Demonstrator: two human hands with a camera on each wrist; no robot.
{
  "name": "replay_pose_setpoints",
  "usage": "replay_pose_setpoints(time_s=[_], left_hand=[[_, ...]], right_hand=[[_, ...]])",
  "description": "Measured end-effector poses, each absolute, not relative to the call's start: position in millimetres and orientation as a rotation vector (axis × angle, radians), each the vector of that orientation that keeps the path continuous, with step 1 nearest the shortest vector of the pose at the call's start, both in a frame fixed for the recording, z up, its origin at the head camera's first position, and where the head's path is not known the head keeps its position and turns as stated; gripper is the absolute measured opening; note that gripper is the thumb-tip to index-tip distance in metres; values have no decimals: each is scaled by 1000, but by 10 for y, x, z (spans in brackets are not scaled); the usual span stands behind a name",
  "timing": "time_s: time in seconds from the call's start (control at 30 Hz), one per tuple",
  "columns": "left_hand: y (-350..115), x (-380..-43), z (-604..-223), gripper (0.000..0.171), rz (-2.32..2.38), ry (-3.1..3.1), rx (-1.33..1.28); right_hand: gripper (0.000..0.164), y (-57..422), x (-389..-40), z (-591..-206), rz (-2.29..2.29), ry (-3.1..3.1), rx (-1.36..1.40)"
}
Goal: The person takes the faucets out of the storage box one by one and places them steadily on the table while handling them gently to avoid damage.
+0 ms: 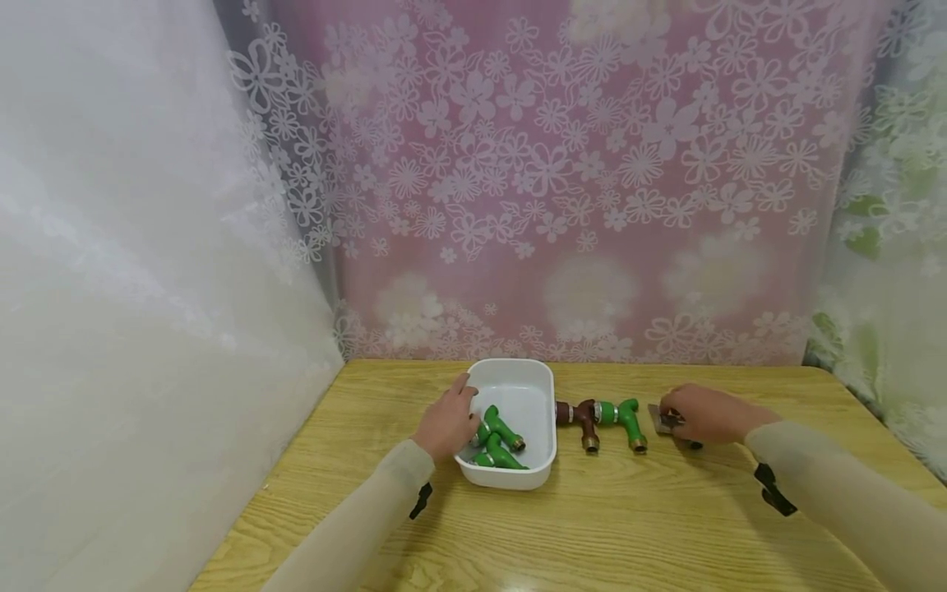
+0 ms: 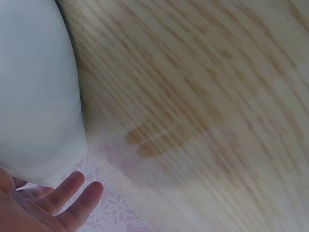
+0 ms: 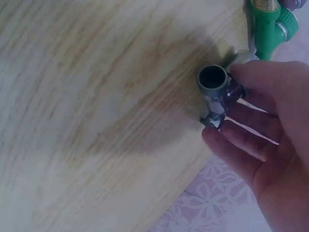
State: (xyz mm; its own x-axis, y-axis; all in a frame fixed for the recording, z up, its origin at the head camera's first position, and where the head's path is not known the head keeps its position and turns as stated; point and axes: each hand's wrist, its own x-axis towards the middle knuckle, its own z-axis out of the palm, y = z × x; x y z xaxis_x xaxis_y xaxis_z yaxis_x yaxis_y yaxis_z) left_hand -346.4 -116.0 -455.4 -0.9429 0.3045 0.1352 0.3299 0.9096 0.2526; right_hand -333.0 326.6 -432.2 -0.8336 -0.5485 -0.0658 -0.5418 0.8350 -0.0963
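At the left rim of a white plastic tub (image 1: 549, 460), my left hand (image 1: 446, 419) rests with its fingertips over the edge. The left wrist view shows the tub's outer wall (image 2: 38, 87) and fairly straight fingers (image 2: 79, 205), two of them outside it. My right hand (image 1: 706, 413) grips a grey metal tap (image 3: 215, 94) between thumb and fingers, close over the table, its round open end showing. Inside the tub lie green taps (image 1: 506, 429) with brass-coloured ends. Between tub and right hand stand a brown tap (image 1: 587, 421) and a green tap (image 1: 629, 421), side by side.
The wood-grain table (image 1: 592, 526) ends at a pink flowered curtain (image 1: 547, 205) behind it. A pale sheet (image 1: 148, 288) hangs along the left side, and a green-and-white flowered curtain (image 1: 880, 247) on the right.
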Motion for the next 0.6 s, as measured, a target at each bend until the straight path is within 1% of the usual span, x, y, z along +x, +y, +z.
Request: replay_pose_setpoints(time_s=[0.23, 0.6], left_hand=[[-1169, -3464, -4559, 47, -411, -2975, -506], [-1157, -3440, -4527, 46, -392, -2979, -499]], right_hand=[[8, 3238, -3340, -4357, -103, 2943, -886], [17, 3254, -3352, -4467, -67, 3033, -951]])
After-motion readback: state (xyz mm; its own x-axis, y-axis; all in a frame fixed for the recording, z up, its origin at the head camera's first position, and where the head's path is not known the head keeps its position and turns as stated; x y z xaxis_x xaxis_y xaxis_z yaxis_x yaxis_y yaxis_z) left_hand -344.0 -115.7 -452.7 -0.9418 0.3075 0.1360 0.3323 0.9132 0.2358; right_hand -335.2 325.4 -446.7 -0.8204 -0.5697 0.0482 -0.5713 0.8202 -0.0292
